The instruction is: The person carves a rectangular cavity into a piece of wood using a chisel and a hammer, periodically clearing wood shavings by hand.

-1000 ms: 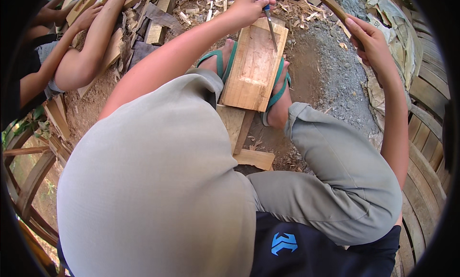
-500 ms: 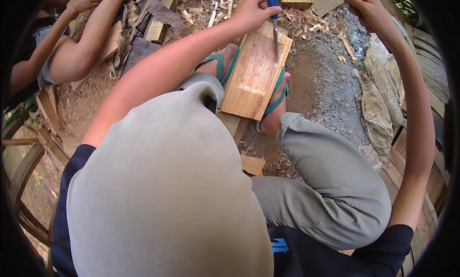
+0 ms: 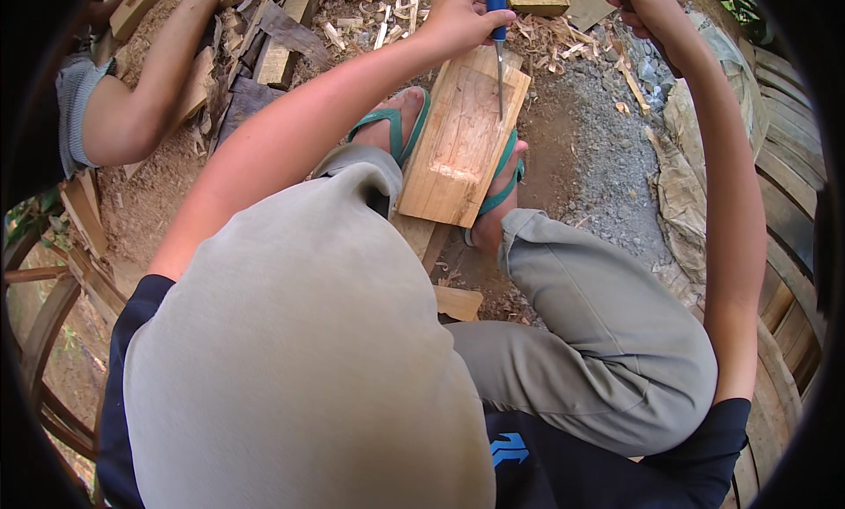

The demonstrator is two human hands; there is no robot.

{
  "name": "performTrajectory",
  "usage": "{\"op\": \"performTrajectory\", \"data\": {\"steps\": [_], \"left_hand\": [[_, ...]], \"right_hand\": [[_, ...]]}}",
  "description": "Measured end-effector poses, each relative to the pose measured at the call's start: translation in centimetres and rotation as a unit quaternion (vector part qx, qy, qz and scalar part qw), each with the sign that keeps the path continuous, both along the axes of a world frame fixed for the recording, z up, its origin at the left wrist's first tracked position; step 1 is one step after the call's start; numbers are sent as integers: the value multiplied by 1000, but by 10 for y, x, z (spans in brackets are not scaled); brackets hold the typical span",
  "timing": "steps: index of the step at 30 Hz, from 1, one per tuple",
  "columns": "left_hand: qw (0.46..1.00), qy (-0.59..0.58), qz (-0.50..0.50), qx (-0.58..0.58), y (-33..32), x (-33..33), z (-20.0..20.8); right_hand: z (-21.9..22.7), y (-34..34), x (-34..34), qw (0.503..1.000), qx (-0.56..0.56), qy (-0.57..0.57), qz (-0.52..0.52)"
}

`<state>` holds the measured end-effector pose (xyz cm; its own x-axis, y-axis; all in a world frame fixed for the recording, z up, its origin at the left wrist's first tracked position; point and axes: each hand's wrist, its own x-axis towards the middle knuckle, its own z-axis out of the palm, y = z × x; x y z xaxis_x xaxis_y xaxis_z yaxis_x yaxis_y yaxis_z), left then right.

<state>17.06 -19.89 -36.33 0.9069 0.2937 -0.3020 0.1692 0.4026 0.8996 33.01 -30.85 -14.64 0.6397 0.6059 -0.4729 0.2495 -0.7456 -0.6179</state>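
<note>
A chisel (image 3: 496, 0) with a blue handle and a narrow metal blade is gripped in my left hand (image 3: 459, 21). Its blade points down onto a wooden block (image 3: 440, 192), with the tip near the right side of a shallow rectangular recess cut in its face. This block lies slanted between my two feet, which wear green flip-flops (image 3: 405, 132). Up at the top right edge, my right hand (image 3: 650, 18) is raised, apart from the block, its fingers curled. Whatever it grips is cut off by the picture's edge.
Under the block lies another piece of wood (image 3: 414, 231). Wood shavings (image 3: 554, 47) and offcuts litter the ground beyond. Another person's bare arm (image 3: 167, 78) reaches in at the upper left. Crumpled sheeting (image 3: 682, 175) lies on grey gravel (image 3: 616, 183) to the right.
My right hand and forearm have shifted left. The chisel stands more upright, its tip slightly higher and to the left in view. The other person's hand has gone out of view.
</note>
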Motion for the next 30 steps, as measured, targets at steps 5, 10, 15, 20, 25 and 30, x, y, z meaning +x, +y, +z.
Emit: {"op": "performTrajectory", "data": {"steps": [5, 10, 15, 20, 25, 30], "left_hand": [[995, -1, 54, 84, -7, -1, -3], [959, 25, 108, 260, -12, -14, -3], [969, 38, 125, 208, -9, -16, -23], [965, 66, 97, 236, -8, -13, -7], [957, 59, 116, 260, -10, -15, 10], [964, 62, 95, 240, -2, -17, 35]], "right_hand": [[-5, 3, 2, 1000, -23, -10, 13], [3, 8, -9, 998, -46, -34, 15], [9, 16, -11, 993, -60, -74, 74], [8, 24, -9, 984, -81, -92, 131], [10, 27, -10, 983, -91, -97, 125], [11, 22, -9, 985, -88, -97, 114]]}}
